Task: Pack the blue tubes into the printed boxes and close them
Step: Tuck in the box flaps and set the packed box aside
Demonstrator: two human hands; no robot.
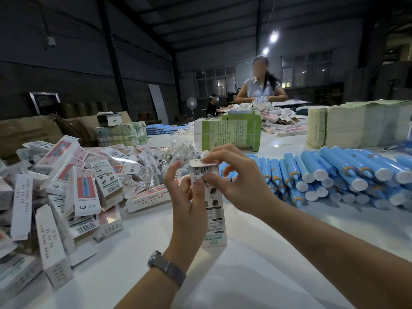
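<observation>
I stand one box upright on the bench, its barcoded top end up, and work the lid shut: my left hand wraps the box's body, fingers curled round it, while my right hand pinches the top, index tip on the flap and thumb on the front face under the barcode. To close it well, as I judge it, I should keep the left grip firm enough to hold the box square, tuck the tongue inside the front wall, then press the flap flat without creasing the card. Right of the box, loose tubes lie heaped, white caps toward me; left of it sprawls a pile of packed boxes, and behind it clear-wrapped small parts and banded stacks of flat cartons. Whether a tube is already inside I cannot see; the walls are opaque. My fingers cover the flap's edge, so how far it is tucked is unclear, and the print is too small to read
</observation>
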